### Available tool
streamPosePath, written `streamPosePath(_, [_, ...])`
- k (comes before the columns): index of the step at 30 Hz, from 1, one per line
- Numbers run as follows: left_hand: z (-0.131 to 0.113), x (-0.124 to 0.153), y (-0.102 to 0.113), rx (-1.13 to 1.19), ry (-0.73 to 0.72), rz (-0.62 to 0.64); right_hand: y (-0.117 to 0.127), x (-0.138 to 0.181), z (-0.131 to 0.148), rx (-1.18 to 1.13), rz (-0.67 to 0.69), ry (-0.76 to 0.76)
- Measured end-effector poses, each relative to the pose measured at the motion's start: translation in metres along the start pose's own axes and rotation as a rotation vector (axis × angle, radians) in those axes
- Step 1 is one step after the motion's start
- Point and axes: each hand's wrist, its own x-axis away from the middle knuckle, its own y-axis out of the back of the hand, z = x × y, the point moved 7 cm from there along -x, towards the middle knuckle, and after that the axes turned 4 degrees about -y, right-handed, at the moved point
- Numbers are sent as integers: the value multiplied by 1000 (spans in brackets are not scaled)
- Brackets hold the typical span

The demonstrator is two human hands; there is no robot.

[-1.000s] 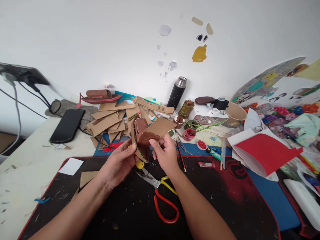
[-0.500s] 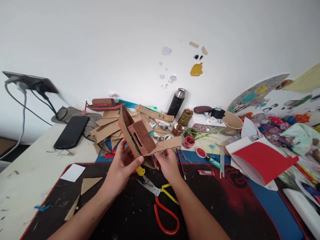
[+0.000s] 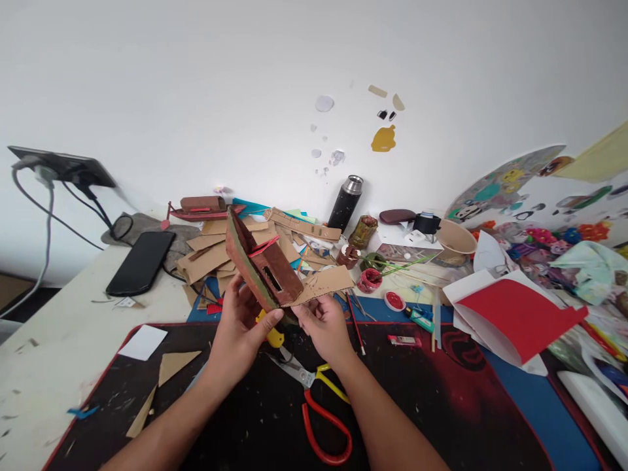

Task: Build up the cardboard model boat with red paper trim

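Note:
A small brown model boat [image 3: 282,271] with a box cabin and a green-edged hull is tilted up above the desk mat. My left hand [image 3: 244,325] grips its hull from the left, the thumb along the lower edge. My right hand [image 3: 324,327] pinches a strip of cardboard [image 3: 326,282] against the cabin's near end; the strip juts out to the right. Below the hands lie scissors [image 3: 307,379] with red and yellow handles, blades partly open. A yellow-handled tool [image 3: 275,337] shows partly behind my left hand.
Cardboard scraps [image 3: 210,258] pile up behind the boat, near a second model boat [image 3: 201,206]. A black flask [image 3: 346,203], paint jars [image 3: 370,280] and a red paint lid [image 3: 394,301] stand at the back. A phone [image 3: 141,263] lies left, red paper [image 3: 520,317] right.
The boat has shifted slightly left and turned a little, so more of its cabin opening shows. The cardboard strip has turned, showing more of its flat face. Both hands keep their hold.

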Motion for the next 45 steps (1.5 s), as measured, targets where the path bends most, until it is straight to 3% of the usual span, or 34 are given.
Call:
streamPosePath(13, [-1, 5, -8, 26, 105, -22, 3, 0, 0, 40, -42, -24])
streamPosePath(45, [4, 13, -8, -1, 102, -65, 2, -1, -10, 0, -20, -68])
